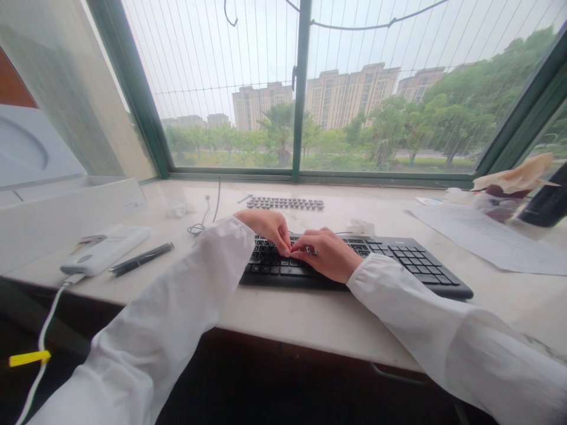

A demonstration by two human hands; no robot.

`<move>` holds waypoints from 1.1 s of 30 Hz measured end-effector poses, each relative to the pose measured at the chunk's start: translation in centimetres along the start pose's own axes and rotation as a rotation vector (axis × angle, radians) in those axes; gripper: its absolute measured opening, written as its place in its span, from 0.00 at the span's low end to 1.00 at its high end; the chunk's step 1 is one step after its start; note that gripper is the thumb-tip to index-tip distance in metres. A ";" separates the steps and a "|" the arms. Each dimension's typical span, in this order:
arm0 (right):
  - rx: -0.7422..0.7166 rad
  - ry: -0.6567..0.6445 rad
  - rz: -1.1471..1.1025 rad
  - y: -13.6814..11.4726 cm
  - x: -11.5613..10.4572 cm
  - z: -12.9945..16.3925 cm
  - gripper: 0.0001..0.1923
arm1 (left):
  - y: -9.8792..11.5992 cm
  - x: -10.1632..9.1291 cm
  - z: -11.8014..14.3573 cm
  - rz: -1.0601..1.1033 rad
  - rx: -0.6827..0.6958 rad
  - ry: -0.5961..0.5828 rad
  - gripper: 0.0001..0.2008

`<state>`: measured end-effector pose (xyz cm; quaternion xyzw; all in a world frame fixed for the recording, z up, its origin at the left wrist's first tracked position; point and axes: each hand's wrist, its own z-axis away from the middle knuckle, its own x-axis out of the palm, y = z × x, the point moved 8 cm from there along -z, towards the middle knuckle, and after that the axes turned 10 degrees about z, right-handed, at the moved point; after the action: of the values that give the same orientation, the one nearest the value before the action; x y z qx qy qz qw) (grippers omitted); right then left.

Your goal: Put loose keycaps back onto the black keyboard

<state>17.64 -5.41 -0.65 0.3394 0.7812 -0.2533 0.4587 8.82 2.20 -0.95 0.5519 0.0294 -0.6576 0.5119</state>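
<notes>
A black computer keyboard [429, 265] lies on the white sill in front of me, its number pad to the right. Over its middle keys, my left hand [268, 227] points down with the fingers pinched together. My right hand [328, 254] comes in from the right, thumb and fingertips closed and meeting the left fingertips at the keys. Whatever is between the fingertips is too small or hidden to make out. Behind the keyboard, loose keycaps [286, 203] are laid out in rows. Part of the keyboard is covered by both hands.
On the left are a black pen [142, 260], a white power bank [106, 249] with a white cable [48, 330], and a white box [71, 206]. A thin cable [199, 224] lies behind. Paper sheets [491, 236] and a dark cylinder [547, 198] are at right, below the window.
</notes>
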 end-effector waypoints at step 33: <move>0.231 -0.047 -0.229 1.2 0.3 -0.1 0.08 | 0.4 -0.2 0.2 -0.049 0.072 0.057 0.18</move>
<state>18.40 -4.51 -1.02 0.2926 0.7695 -0.3997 0.4030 8.97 2.00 -0.49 0.5874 0.0339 -0.6547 0.4745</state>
